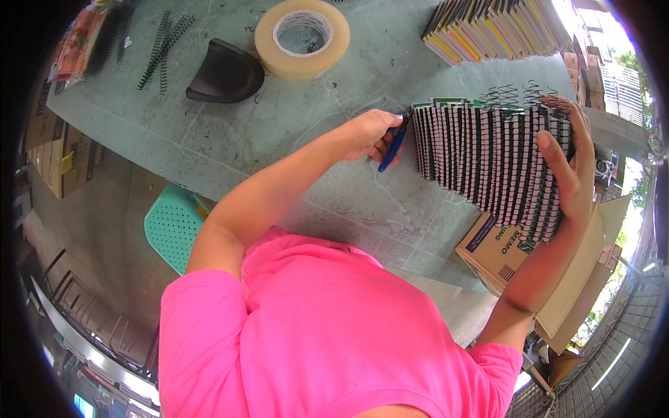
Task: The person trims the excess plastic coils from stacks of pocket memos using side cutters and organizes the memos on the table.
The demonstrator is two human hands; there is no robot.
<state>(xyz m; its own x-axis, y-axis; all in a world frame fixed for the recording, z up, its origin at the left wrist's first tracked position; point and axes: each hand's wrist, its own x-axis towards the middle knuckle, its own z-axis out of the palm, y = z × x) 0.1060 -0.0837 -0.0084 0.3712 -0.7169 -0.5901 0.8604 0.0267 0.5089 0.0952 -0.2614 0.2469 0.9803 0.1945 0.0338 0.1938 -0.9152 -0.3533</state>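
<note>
A long row of spiral-bound notebooks [491,157] was seen standing on edge on the green desk [279,132], its long axis running from the middle of the view toward the right. The right hand [568,164] was spread open, with fingers apart, and pressed flat against the row's right end. The left hand [369,132] was closed around a blue-handled tool [392,150], whose tip was held against the row's left end. The row thus lay between the two hands, with the left hand and tool at the nearer end.
</note>
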